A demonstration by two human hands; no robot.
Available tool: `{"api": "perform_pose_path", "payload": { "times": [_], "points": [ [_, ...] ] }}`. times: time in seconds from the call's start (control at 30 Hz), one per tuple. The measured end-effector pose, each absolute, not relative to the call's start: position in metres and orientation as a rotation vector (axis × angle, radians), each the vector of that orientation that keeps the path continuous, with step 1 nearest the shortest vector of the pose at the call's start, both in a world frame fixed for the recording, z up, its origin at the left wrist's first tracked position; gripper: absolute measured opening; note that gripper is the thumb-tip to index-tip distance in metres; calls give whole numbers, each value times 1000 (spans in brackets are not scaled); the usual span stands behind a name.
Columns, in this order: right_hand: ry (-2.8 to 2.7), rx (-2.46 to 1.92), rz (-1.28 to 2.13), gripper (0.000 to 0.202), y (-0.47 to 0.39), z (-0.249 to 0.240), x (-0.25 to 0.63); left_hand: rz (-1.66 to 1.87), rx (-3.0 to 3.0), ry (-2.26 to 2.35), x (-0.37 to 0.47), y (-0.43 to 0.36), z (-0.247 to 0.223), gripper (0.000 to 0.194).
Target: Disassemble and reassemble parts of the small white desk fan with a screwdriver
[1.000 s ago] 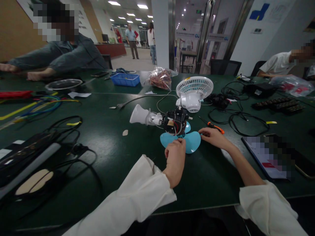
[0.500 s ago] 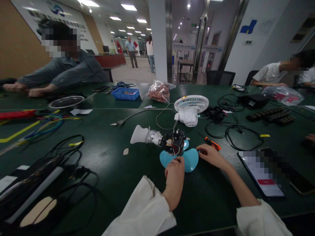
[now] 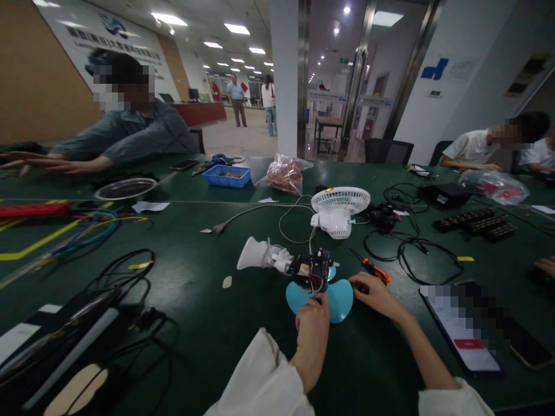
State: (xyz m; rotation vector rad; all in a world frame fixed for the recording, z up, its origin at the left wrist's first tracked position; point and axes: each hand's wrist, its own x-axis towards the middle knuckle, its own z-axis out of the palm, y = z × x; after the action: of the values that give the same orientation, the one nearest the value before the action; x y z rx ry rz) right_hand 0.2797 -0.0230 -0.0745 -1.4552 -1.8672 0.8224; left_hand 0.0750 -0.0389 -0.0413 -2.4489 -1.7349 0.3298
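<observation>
A black motor unit (image 3: 313,268) with exposed wires lies joined to a white fan stand (image 3: 255,254) near the middle of the table. Blue fan blades (image 3: 340,300) sit just in front of and under the motor. My left hand (image 3: 314,329) is closed at the motor's near side, over the blades; what its fingers pinch is hidden. Beside the right blade, my right hand (image 3: 373,293) has its fingers pressed together on something small and dark that I cannot make out. The white fan cage with its housing (image 3: 338,216) rests behind the motor.
An orange and black screwdriver (image 3: 375,268) lies beyond my right hand. Phones (image 3: 472,344) are at the right, black cables (image 3: 416,254) behind them. A blue tray (image 3: 228,176) and a plastic bag (image 3: 286,173) stand farther back. A person (image 3: 143,121) sits at the far left.
The camera view has tilted up a little, so the table's things appear lower. Both hands stay at nearly the same places by the motor and blades. The far-left person's hands have spread.
</observation>
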Motion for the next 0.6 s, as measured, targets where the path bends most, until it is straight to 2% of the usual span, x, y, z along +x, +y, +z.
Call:
{"api": "perform_pose_path", "payload": {
  "times": [0.37,0.5,0.6],
  "points": [
    [-1913,-1407,784,22,-24,-75,288,137,-2665,-1662,38,-39,-30,36],
    [-1931,-1372,772,16,-21,-74,290,71,-2612,-1762,26,-44,-26,38],
    [-1932,-1370,747,13,-19,-76,290,18,-2562,-1896,22,-65,-11,31]
  ]
}}
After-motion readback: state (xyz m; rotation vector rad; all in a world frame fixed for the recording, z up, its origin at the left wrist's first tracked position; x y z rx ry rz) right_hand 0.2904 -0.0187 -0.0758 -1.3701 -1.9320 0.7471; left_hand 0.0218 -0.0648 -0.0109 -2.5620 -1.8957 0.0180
